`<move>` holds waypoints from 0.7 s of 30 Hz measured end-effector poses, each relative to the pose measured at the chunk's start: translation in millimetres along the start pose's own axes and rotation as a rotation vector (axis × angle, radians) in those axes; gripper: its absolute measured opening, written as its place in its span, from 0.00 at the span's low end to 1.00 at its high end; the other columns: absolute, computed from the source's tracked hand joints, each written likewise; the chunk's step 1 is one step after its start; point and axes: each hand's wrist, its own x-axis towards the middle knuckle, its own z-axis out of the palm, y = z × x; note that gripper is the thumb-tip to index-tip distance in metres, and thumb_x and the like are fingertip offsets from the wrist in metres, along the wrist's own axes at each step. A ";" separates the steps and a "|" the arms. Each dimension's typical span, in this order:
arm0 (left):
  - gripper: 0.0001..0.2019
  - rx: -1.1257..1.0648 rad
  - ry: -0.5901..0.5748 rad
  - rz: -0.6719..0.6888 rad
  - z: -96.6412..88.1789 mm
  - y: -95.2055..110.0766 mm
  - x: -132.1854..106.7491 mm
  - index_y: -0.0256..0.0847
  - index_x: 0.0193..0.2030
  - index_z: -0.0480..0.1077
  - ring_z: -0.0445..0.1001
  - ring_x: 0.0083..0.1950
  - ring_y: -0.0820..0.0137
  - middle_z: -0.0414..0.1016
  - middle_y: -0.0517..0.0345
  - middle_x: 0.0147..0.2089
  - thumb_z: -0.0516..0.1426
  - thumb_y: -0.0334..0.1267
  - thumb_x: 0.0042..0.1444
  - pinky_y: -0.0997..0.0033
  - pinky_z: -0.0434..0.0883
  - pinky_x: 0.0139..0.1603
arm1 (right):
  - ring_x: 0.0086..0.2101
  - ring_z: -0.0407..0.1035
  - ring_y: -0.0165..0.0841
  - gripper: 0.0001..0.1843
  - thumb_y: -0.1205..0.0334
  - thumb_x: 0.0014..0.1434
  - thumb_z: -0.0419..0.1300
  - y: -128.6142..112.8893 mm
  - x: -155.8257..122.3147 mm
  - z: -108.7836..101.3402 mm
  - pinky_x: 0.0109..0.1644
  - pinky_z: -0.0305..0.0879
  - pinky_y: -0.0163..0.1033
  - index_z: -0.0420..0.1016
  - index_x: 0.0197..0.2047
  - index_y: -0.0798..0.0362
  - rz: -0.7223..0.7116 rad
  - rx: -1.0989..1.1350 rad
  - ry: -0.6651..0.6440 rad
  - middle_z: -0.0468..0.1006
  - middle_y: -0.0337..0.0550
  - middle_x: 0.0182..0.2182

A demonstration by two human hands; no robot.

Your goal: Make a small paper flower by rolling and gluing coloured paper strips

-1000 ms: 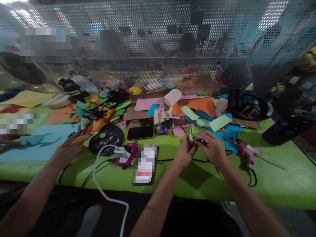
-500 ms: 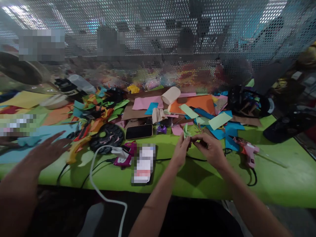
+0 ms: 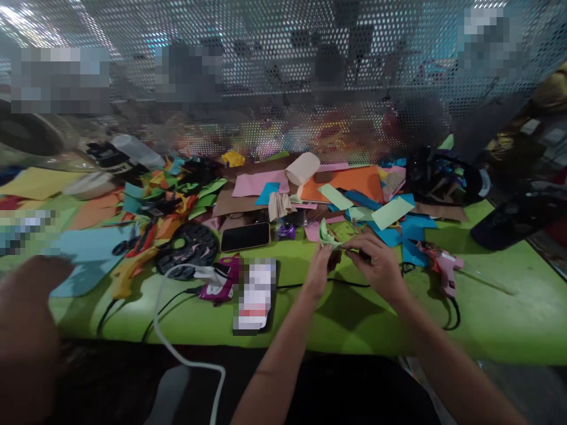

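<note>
A small piece of pale green paper (image 3: 326,236), curled into petal-like strips, is pinched in my left hand (image 3: 318,271). My right hand (image 3: 375,260) is closed too, its fingertips meeting the lower right end of that same paper. Its palm side is in shadow, and I cannot see whether it holds anything more. Just behind the hands lie loose pale green strips (image 3: 393,212) and blue paper (image 3: 414,239). To the right of my right hand rests a pink glue gun (image 3: 445,268) with a glue stick in its back.
Left of my hands are two phones, one with a dark screen (image 3: 245,236), a purple power strip (image 3: 221,280), a black round tray (image 3: 188,251) and a yellow glue gun (image 3: 130,274). A co-worker's arm (image 3: 31,319) reaches in at left. A black bottle (image 3: 516,224) lies at right.
The green paper has tilted leftward and shows more of its curled strips, while my hands stay close together. The co-worker's hand has drawn back left, away from the yellow glue gun.
</note>
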 end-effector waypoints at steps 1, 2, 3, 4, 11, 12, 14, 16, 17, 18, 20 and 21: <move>0.20 -0.004 -0.007 0.004 0.3 0.2 0.0 0.41 0.36 0.62 0.55 0.24 0.76 0.59 0.67 0.26 0.57 0.58 0.55 0.75 0.54 0.25 | 0.42 0.75 0.36 0.08 0.68 0.64 0.58 -0.4 0.1 0.4 0.45 0.73 0.41 0.78 0.43 0.48 -0.015 -0.006 0.000 0.80 0.45 0.38; 0.21 -0.006 -0.012 0.004 0.6 0.5 0.2 0.41 0.35 0.61 0.55 0.24 0.77 0.59 0.67 0.26 0.57 0.58 0.54 0.75 0.54 0.25 | 0.42 0.75 0.36 0.09 0.69 0.64 0.58 -0.7 0.2 0.7 0.45 0.73 0.41 0.78 0.44 0.48 -0.028 -0.014 0.000 0.80 0.45 0.38; 0.21 -0.009 -0.012 0.000 0.8 0.6 0.3 0.41 0.35 0.61 0.56 0.25 0.77 0.59 0.67 0.26 0.57 0.59 0.54 0.75 0.54 0.25 | 0.42 0.75 0.36 0.10 0.69 0.64 0.58 -1.0 0.3 1.0 0.46 0.73 0.41 0.78 0.44 0.48 -0.037 -0.022 -0.002 0.80 0.45 0.38; 0.21 -0.014 -0.007 -0.009 1.0 0.6 0.5 0.41 0.35 0.61 0.56 0.25 0.76 0.60 0.67 0.26 0.57 0.59 0.54 0.75 0.54 0.25 | 0.42 0.75 0.36 0.10 0.69 0.65 0.58 -1.3 0.4 1.3 0.45 0.73 0.41 0.78 0.44 0.48 -0.045 -0.030 -0.003 0.80 0.45 0.39; 0.24 0.015 0.013 -0.006 -0.5 0.0 -0.3 0.41 0.33 0.62 0.54 0.25 0.77 0.59 0.66 0.26 0.60 0.62 0.51 0.74 0.54 0.26 | 0.39 0.75 0.35 0.11 0.71 0.64 0.56 -1.2 -2.1 1.9 0.42 0.72 0.39 0.78 0.43 0.49 -0.124 -0.123 -0.004 0.80 0.46 0.38; 0.25 0.033 0.010 0.001 -0.8 0.5 -0.9 0.41 0.32 0.61 0.54 0.26 0.77 0.59 0.66 0.26 0.60 0.63 0.50 0.74 0.53 0.26 | 0.38 0.75 0.35 0.12 0.71 0.64 0.56 -0.9 -2.8 1.9 0.41 0.72 0.39 0.78 0.42 0.48 -0.131 -0.143 -0.012 0.80 0.46 0.38; 0.25 0.059 0.008 0.010 -1.1 2.1 -2.1 0.42 0.32 0.61 0.54 0.26 0.77 0.59 0.66 0.27 0.61 0.62 0.50 0.74 0.53 0.26 | 0.39 0.75 0.35 0.12 0.71 0.64 0.56 -0.7 -4.1 1.8 0.41 0.72 0.39 0.79 0.42 0.48 -0.138 -0.190 -0.032 0.80 0.46 0.39; 0.24 0.061 0.011 0.008 -0.4 4.0 -3.0 0.42 0.34 0.62 0.54 0.26 0.77 0.59 0.66 0.27 0.62 0.61 0.49 0.74 0.54 0.26 | 0.39 0.76 0.36 0.12 0.70 0.65 0.56 -1.2 -4.8 1.8 0.41 0.71 0.40 0.79 0.43 0.47 -0.142 -0.234 -0.040 0.81 0.47 0.40; 0.24 0.054 0.013 0.005 0.2 4.8 -3.2 0.42 0.35 0.62 0.54 0.26 0.77 0.59 0.66 0.27 0.62 0.60 0.49 0.74 0.54 0.26 | 0.39 0.76 0.36 0.12 0.69 0.65 0.56 -1.7 -4.8 1.7 0.42 0.71 0.41 0.79 0.44 0.47 -0.139 -0.242 -0.039 0.81 0.47 0.40; 0.24 0.044 0.015 0.001 0.9 5.4 -3.2 0.42 0.35 0.62 0.54 0.26 0.77 0.58 0.67 0.27 0.62 0.60 0.49 0.74 0.54 0.26 | 0.39 0.76 0.36 0.11 0.68 0.65 0.56 -2.2 -4.5 1.6 0.42 0.72 0.41 0.79 0.44 0.47 -0.131 -0.235 -0.034 0.81 0.47 0.40; 0.24 0.019 0.017 -0.005 2.0 5.5 -2.8 0.42 0.34 0.62 0.54 0.26 0.77 0.58 0.67 0.27 0.63 0.60 0.49 0.75 0.54 0.26 | 0.40 0.76 0.36 0.11 0.68 0.66 0.56 -3.3 -3.5 1.2 0.43 0.72 0.41 0.79 0.45 0.47 -0.103 -0.189 -0.013 0.80 0.46 0.39; 0.24 0.008 0.016 -0.004 2.3 5.0 -2.4 0.42 0.34 0.62 0.55 0.26 0.77 0.58 0.67 0.27 0.63 0.60 0.49 0.75 0.54 0.26 | 0.40 0.75 0.36 0.10 0.68 0.66 0.57 -3.8 -2.9 0.9 0.43 0.72 0.41 0.78 0.44 0.47 -0.084 -0.159 0.004 0.80 0.46 0.39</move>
